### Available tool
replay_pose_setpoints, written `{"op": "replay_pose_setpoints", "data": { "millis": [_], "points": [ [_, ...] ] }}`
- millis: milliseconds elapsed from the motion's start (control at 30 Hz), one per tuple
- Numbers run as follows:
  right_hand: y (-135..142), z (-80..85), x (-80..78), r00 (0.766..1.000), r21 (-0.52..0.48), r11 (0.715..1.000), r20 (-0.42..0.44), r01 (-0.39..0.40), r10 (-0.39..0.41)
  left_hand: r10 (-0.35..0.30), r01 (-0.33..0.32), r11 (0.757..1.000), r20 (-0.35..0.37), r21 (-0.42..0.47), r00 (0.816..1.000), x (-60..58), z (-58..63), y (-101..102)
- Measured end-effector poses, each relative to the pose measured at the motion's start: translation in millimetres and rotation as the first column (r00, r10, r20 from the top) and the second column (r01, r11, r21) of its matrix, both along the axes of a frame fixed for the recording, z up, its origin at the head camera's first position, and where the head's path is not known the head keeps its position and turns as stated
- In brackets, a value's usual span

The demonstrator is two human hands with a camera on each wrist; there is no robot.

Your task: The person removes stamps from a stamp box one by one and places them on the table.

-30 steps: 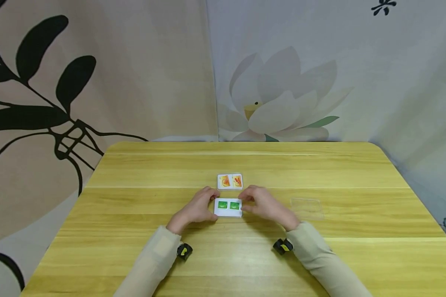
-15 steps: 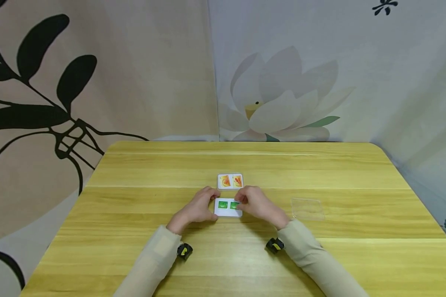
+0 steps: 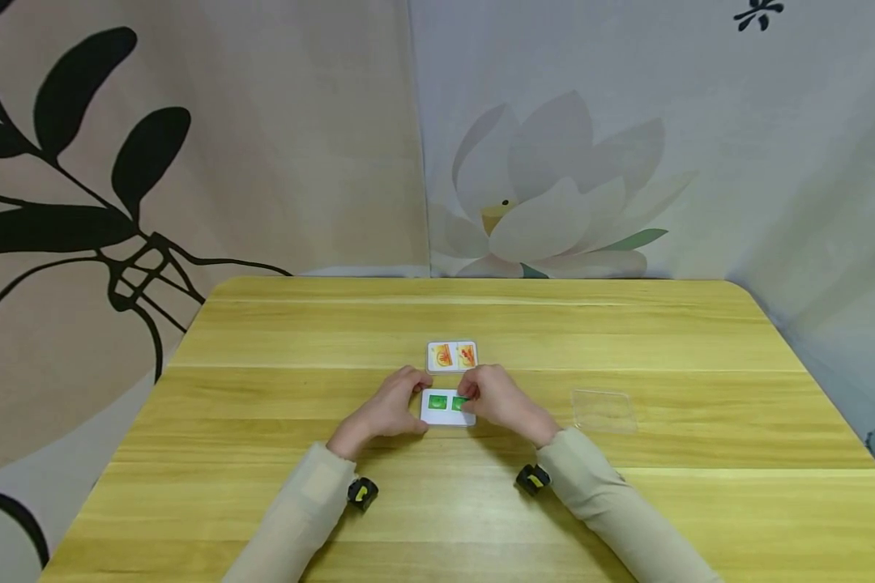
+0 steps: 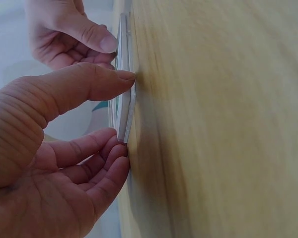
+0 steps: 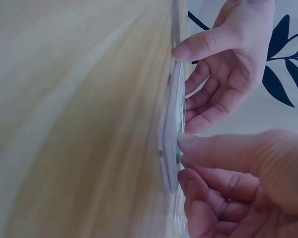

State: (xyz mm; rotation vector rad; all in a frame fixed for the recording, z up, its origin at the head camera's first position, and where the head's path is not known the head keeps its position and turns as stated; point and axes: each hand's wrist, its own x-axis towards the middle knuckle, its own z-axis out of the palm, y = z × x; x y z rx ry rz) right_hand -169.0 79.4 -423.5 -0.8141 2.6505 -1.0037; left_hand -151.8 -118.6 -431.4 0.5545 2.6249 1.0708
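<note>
A white card (image 3: 445, 415) with two green pictures lies face up on the table, in what looks like a shallow clear case (image 4: 131, 116) in the left wrist view. My left hand (image 3: 389, 404) grips it at the left end, thumb at the near corner and fingers at the far one. Over its right half is my right hand (image 3: 506, 401), fingers curled, with thumb and fingertips right at the right green picture (image 3: 458, 402) and partly covering it. In the right wrist view the thumb (image 5: 191, 145) meets the card's face. I cannot tell whether these fingertips pinch anything.
Just beyond lies another white card (image 3: 451, 368) with two orange pictures. A clear plastic rectangle (image 3: 602, 410) lies to the right of my right hand. The wooden table (image 3: 299, 324) reaches back to a printed curtain (image 3: 321, 146).
My right hand has moved left from the card's right edge onto the right green picture. The left hand and both cards have stayed in place.
</note>
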Motion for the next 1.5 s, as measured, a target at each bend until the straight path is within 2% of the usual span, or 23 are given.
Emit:
{"op": "replay_pose_setpoints", "data": {
  "millis": [400,867,1300,1500],
  "points": [
    [-2.8,1.5,-0.9,1.000,0.012,1.000,0.009,0.024,-0.024,0.009,-0.009,1.000,0.009,-0.002,1.000,0.1,0.4,-0.4],
    [-2.6,1.8,-0.3,0.999,0.033,0.998,0.008,0.053,-0.054,-0.013,0.012,1.000,-0.025,-0.013,1.000,-1.3,-1.0,-0.8],
    [-0.5,0.0,1.2,0.994,0.007,0.995,0.032,0.103,-0.103,0.008,-0.008,1.000,0.002,-0.002,1.000,-0.5,0.2,0.2],
    [-0.2,-1.8,1.5,0.995,-0.005,0.995,-0.004,0.101,-0.101,0.005,-0.005,1.000,-0.004,-0.002,1.000,-0.4,-0.2,0.2]
  ]
}}
